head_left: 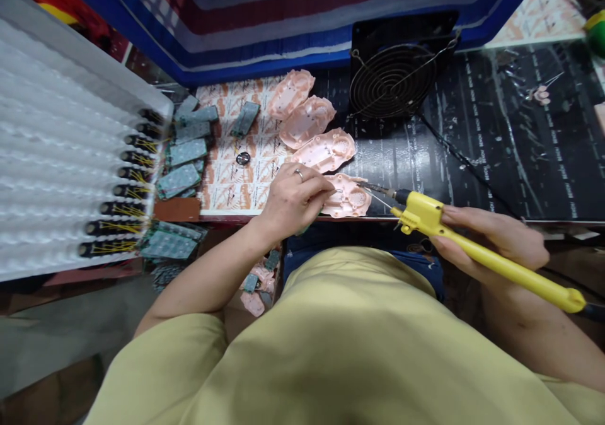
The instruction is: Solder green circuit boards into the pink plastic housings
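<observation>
My right hand (491, 242) is wrapped round a yellow soldering iron (472, 248) with a solder feed tube under its tip. That tip reaches the right part of a pink plastic shell (352, 198) at the table's front edge. At the shell's left end is my left hand (300, 198), its fingers pinched together; what lies between the fingertips is hidden. Just behind the hand sits another pink shell (326, 151), with two more, a middle one (307, 122) and a far one (290, 94), in a slanting row.
Green circuit boards (182, 154) lie stacked at the left, beside a white tray (70, 128) with black cylindrical parts (137, 173) on yellow wires. A small round part (242, 158) rests on the patterned sheet. At the back stands a black fan (394, 78) before a blue crate (265, 53).
</observation>
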`<state>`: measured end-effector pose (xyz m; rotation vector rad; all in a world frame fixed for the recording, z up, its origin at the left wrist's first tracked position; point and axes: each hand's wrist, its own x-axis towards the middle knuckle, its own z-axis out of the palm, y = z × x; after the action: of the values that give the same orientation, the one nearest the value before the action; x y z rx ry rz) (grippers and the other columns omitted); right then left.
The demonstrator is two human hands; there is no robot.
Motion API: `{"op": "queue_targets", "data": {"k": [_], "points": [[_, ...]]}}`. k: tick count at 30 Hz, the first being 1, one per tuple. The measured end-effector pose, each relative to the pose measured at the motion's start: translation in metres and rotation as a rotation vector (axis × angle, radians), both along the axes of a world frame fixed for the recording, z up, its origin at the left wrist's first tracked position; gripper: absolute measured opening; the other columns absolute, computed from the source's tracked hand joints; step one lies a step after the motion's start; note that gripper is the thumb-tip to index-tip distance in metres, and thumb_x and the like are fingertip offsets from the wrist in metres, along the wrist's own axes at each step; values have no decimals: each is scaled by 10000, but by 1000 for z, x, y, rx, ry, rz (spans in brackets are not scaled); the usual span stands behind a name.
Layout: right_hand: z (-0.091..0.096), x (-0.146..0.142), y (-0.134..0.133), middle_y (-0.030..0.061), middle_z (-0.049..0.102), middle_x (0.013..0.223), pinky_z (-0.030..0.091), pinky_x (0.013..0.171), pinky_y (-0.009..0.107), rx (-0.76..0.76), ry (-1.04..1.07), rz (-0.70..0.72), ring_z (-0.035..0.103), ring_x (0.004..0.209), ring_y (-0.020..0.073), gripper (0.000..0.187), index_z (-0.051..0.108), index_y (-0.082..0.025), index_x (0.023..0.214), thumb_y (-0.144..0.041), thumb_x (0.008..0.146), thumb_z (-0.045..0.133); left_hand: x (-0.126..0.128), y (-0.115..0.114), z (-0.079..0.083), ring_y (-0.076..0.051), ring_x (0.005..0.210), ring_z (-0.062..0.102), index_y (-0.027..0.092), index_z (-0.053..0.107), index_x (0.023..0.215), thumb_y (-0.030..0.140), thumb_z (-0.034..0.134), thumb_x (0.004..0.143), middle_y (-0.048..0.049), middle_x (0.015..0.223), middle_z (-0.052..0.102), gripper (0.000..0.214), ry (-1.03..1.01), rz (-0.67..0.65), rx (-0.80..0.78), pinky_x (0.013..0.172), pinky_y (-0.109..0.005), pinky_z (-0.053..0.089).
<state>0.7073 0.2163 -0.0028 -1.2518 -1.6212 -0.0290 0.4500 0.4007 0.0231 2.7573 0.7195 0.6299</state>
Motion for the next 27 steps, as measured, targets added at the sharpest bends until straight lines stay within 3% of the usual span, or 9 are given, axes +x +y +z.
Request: {"op": "queue_targets", "data": {"k": [3, 7, 13, 20, 27], "points": [[3, 0, 2, 27, 729, 859, 631, 601, 266, 64, 62, 108, 709, 712, 180, 561, 674, -218, 1228, -69, 710, 829, -1, 1, 6, -183, 755, 648, 202, 698, 832, 260, 608, 891, -14, 758, 721, 123, 80, 42, -154, 854, -362, 457], [5, -1, 1, 8, 728, 834, 640, 553, 313, 28, 31, 184, 701, 652, 198, 521, 673, -267, 1194, -90, 727, 824, 2, 2, 12, -177, 741, 640, 190, 711, 784, 275, 640, 869, -9, 732, 715, 140, 184, 0, -288, 841, -352, 421], [4, -2, -1, 80, 740, 931, 657, 650, 276, 38, -119, 150, 728, 762, 213, 589, 624, -135, 1287, -140, 737, 838, 5, 0, 14, -190, 769, 619, 180, 709, 748, 280, 651, 849, -18, 717, 692, 153, 254, 11, -258, 875, -373, 378], [9, -8, 12, 4, 707, 761, 644, 634, 245, 26, -42, 297, 705, 674, 157, 277, 659, -187, 955, -96, 746, 817, 8, 1, 13, -194, 755, 585, 181, 710, 739, 283, 643, 830, -24, 686, 666, 152, 289, 10, -244, 817, -359, 377], [21, -7, 15, 8, 691, 720, 626, 606, 214, 20, -92, 323, 689, 628, 142, 214, 652, -186, 916, -102, 777, 792, 10, 1, 14, -202, 770, 584, 173, 689, 718, 276, 627, 816, -33, 688, 662, 155, 297, 13, -234, 809, -362, 384]]}}
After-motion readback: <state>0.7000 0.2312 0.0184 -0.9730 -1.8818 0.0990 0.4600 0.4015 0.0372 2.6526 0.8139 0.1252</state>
